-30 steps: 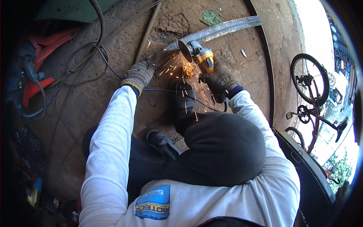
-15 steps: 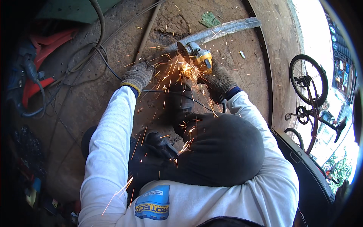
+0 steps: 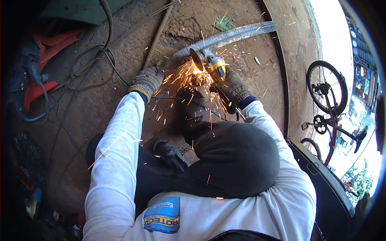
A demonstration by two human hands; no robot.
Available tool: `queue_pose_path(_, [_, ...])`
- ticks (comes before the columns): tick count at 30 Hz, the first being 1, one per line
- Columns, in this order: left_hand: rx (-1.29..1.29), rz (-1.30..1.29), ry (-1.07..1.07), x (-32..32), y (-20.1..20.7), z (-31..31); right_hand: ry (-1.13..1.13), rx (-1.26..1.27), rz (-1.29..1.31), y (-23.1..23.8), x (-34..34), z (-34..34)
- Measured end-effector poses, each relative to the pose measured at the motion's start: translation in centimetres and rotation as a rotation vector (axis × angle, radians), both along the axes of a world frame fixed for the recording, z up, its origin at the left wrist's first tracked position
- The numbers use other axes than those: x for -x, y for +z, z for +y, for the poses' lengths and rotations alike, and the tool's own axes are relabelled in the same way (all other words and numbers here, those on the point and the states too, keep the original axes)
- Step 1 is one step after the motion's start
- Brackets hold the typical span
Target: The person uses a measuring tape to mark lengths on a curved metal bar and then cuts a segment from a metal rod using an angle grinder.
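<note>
My right hand (image 3: 234,85), in a grey knitted glove, is closed around a yellow and grey angle grinder (image 3: 217,67). The grinder's thin disc (image 3: 196,60) is beside the left part of a long, slightly bent metal strip (image 3: 237,34) on the ground. Bright orange sparks (image 3: 189,74) spray from below the disc toward my legs and hide the contact point. My left hand (image 3: 148,80), gloved the same way, is low to the ground left of the sparks. Its fingers look curled, but what they hold, if anything, cannot be made out.
A dark cable (image 3: 169,97) runs between my hands. More cables and a hose (image 3: 107,24) loop at the left, beside a red and blue machine (image 3: 30,80). A brown rod (image 3: 159,36) lies behind my left hand. At the right are a metal rail (image 3: 283,80) and a bicycle (image 3: 327,96).
The grinder has tipped and shifted slightly down, and more of its disc shows. Sparks have changed shape and gathered left of the disc. My left hand has barely moved.
</note>
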State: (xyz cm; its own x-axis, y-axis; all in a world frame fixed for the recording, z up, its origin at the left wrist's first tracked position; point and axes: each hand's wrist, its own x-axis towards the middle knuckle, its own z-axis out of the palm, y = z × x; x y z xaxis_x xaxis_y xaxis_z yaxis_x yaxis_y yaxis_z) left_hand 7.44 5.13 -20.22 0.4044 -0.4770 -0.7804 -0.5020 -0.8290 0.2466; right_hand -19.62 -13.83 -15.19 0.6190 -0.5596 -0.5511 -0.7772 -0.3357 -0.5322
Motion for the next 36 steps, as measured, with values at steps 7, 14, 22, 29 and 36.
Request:
queue_pose_path(7, [-0.003,-0.012,-0.007,0.4,1.0,-0.6,-0.115,-0.133,0.064,0.3,-0.2,-0.1])
queue_pose_path(14, [0.032,0.036,-0.023,0.2,-0.1,-0.4,-0.167,-0.185,-0.088,-1.7,0.4,-0.4])
queue_pose_path(22, [0.120,-0.003,-0.010,0.2,-1.3,0.2,-0.063,0.001,0.063,2.0,-1.9,-0.4])
queue_pose_path(29, [0.011,0.002,-0.041,0.0,0.0,-0.1,-0.058,-0.044,0.048,2.6,-1.7,-0.3])
queue_pose_path(36, [0.042,0.006,-0.014,0.3,0.2,-0.3,-0.197,-0.190,0.076,3.1,-0.6,-0.5])
